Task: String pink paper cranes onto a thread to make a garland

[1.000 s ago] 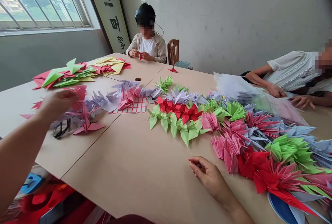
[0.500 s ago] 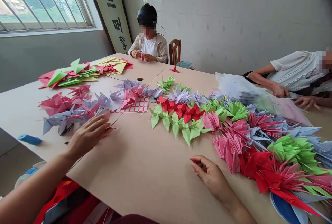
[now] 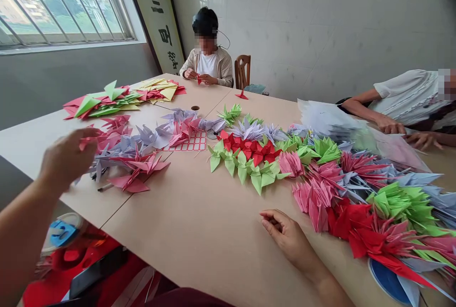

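Note:
My left hand [image 3: 67, 157] hovers over the table's left part, fingers curled and slightly blurred, just left of a heap of pink and lilac paper cranes [image 3: 133, 167]. A pink bit of paper shows at its fingertips; whether it is held I cannot tell. My right hand [image 3: 288, 238] rests on the bare tabletop [image 3: 199, 231] near the front edge, fingers loosely curled in with nothing in them. Right of it lie pink cranes [image 3: 313, 200] and red cranes [image 3: 374, 245]. A row of green cranes [image 3: 245, 169] lies beyond it.
Flat folded papers [image 3: 107, 100] are stacked at the far left. A red-grid sticker sheet [image 3: 190, 143] lies mid-table. One person [image 3: 208, 62] folds at the far end beside a chair [image 3: 242, 72]; another person's arms [image 3: 388, 124] rest at the right. A blue disc [image 3: 386, 281] pokes out under the cranes.
My left hand came down onto the pink and lilac heap, then lifted and drew back to the left. Pink cranes now lie nearer the table seam. My right hand stayed put.

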Available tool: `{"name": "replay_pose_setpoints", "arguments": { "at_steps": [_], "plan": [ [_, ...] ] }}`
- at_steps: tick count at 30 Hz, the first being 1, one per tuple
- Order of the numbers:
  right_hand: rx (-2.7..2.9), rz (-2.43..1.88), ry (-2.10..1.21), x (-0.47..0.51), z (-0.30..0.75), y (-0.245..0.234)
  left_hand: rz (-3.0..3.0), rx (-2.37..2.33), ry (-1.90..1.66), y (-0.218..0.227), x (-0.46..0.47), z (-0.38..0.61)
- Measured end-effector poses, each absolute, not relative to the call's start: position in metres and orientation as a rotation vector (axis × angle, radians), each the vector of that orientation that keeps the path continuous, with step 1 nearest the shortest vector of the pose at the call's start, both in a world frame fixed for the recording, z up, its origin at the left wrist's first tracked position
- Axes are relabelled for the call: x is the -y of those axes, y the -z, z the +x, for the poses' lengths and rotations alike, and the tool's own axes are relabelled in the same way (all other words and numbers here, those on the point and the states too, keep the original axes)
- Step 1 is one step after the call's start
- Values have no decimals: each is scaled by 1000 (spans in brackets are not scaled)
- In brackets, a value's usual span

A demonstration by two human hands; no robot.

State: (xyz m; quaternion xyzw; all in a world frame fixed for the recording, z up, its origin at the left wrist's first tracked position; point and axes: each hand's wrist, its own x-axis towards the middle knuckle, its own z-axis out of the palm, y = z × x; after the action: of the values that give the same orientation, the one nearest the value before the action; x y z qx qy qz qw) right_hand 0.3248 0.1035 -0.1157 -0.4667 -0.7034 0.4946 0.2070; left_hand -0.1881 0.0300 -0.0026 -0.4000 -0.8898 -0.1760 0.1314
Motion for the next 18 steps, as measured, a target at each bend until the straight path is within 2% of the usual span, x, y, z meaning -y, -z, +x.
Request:
{"name": "replay_pose_setpoints", "arguments": {
  "at_steps": [4,10,18],
  "plan": [
    [1981,-1300,-1352,-103,325,117,-1242,2790,428,-10,-31,-243],
    [1983,-1291,-1321,-103,324,113,-1456,2961,397,6,-36,-275],
    [1974,-1269,-1280,-103,323,113,-1358,2834,355,11,-42,-274]
  ]
}}
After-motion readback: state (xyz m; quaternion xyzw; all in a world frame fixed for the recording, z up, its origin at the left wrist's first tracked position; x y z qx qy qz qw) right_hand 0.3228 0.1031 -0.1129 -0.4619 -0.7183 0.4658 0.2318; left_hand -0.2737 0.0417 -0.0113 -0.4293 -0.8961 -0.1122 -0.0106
